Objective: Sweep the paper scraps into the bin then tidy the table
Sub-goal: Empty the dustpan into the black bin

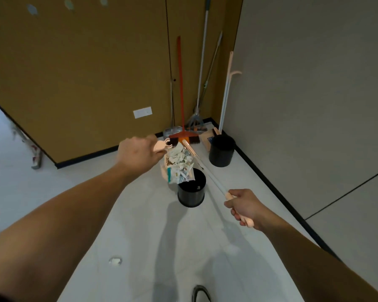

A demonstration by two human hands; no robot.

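My left hand (pixel 138 154) grips the pink handle of a dustpan (pixel 164 168) and holds it tilted over a black round bin (pixel 191 190) on the floor. White paper scraps (pixel 180 164) are piled in the pan and spill from its lower edge toward the bin's mouth. My right hand (pixel 246 207) is closed around the pink grip of a broom (pixel 207 171); its white shaft runs up-left past the bin, and its head is hidden behind the scraps.
A second black bin (pixel 222 150) stands in the corner by the grey wall. An orange broom (pixel 180 88), mops and a pink-handled tool (pixel 227 88) lean in that corner. One white scrap (pixel 115 260) lies on the pale floor at lower left.
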